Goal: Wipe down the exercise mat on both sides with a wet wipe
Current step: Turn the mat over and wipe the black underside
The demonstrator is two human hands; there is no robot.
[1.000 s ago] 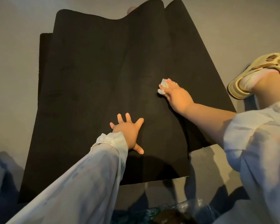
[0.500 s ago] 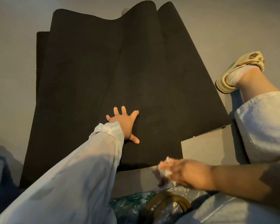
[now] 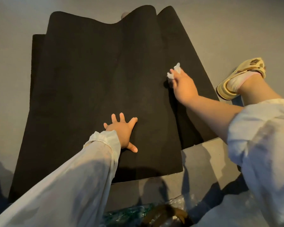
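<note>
Right now the mat [image 3: 92,82] lies rumpled on the floor [image 3: 236,27], the left hand [image 3: 121,131] splayed flat on it, the right hand [image 3: 184,86] pinching the wipe [image 3: 174,73] — a hard stroke across those ridges could bunch the mat further, leaving strips unwiped.

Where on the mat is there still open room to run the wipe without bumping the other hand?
The black foam exercise mat is bare left of and beyond the flat left hand. The strip between it and the right hand, gripping the crumpled white wet wipe, is also free. It is crowded right, near the cream sandal.
</note>
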